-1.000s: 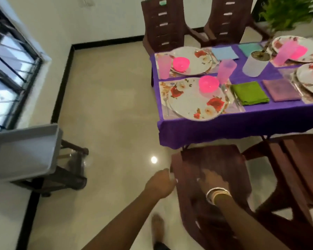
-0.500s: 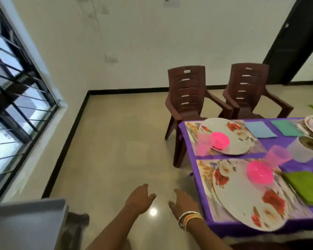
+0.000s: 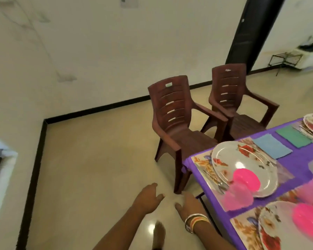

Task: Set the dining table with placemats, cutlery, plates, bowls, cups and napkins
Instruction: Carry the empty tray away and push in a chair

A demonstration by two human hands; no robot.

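Gripping nothing with left hand (image 3: 148,197) or right hand (image 3: 188,204), fingers loose, both over bare floor (image 3: 98,177) just left of table (image 3: 300,156) corner, with wide floor room out to the walls. Corner setting: plate (image 3: 229,159) on placemat (image 3: 201,163), pink bowl (image 3: 246,179) on plate, blurred pink cup (image 3: 237,197) just beside, cutlery (image 3: 215,179) by plate's left rim, long axis roughly along table's left edge. Blue napkin (image 3: 271,147) and green napkin (image 3: 293,137) side by side, long axes running in from far edge; near chair (image 3: 172,120) close to corner, far chair (image 3: 231,98) beside it.
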